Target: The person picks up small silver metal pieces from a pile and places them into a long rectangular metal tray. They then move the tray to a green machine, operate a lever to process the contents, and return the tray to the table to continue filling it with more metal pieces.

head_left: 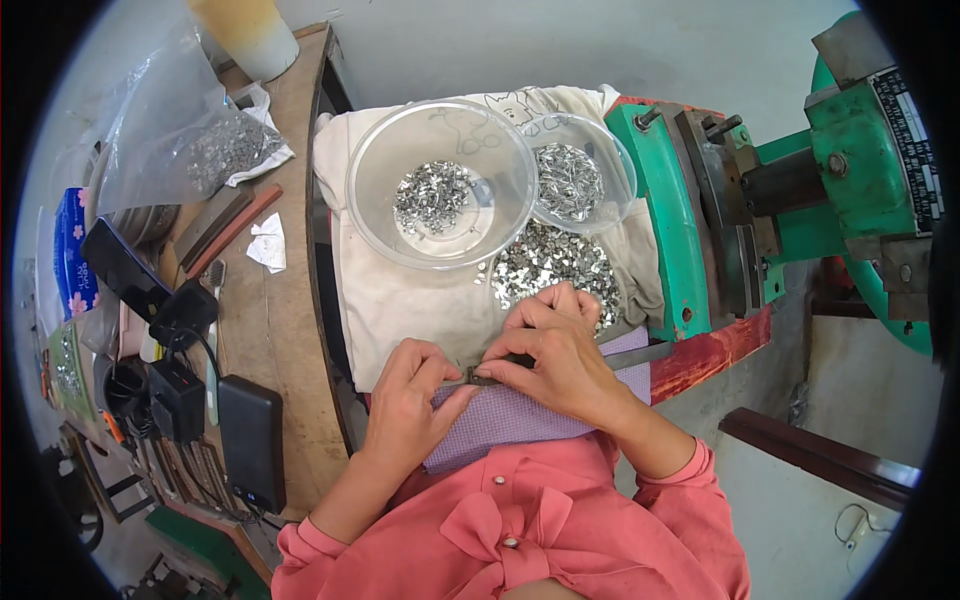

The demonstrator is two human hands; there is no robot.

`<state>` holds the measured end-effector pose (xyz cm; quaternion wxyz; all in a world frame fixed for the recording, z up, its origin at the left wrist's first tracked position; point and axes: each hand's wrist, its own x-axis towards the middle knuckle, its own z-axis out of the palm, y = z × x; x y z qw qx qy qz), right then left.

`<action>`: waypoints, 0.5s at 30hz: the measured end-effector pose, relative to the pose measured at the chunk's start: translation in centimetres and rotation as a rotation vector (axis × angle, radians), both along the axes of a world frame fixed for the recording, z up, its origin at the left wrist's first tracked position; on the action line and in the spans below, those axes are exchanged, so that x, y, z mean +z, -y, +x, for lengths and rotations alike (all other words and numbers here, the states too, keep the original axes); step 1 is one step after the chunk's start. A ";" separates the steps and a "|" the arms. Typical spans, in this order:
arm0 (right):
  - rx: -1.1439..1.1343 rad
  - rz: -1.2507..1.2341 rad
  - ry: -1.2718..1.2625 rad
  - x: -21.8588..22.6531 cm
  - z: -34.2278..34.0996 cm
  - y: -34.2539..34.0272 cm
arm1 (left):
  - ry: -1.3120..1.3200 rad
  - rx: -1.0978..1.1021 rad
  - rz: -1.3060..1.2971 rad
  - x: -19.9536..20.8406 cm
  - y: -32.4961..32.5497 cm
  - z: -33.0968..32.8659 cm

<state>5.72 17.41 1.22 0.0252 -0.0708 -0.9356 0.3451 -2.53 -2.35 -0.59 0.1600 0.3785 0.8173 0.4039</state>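
Note:
Above the purple checked cloth [500, 428], my two hands meet over a small dark metal piece [470, 376]. My left hand [408, 392] is closed, thumb and forefinger drawn together at the piece's left end; whatever tiny part they pinch is too small to make out. My right hand [560, 355] is wrapped round a dark, narrow metal bar [645, 356] that reaches out to the right from under the palm. Just beyond the right hand's knuckles lies a loose heap of small shiny metal pieces [555, 265], spread on the pale cloth [385, 300].
Behind the heap stand a large clear plastic tub [365, 215] and a smaller clear bowl [622, 165], both holding metal pieces. A green machine press [685, 255] rises at the right. On the left, a wooden table [285, 370] carries a black power bank [251, 440], a phone [122, 265] and files.

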 end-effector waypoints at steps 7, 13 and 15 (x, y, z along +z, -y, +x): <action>-0.010 0.033 -0.004 -0.1 0.8 -0.8 | 0.023 0.006 0.001 -0.3 0.1 0.1; -0.023 0.017 0.009 0.1 0.5 -0.5 | 0.025 0.009 0.010 -0.2 0.1 0.1; -0.027 0.024 0.009 0.2 0.9 -0.9 | 0.028 0.009 0.010 -0.2 0.1 0.1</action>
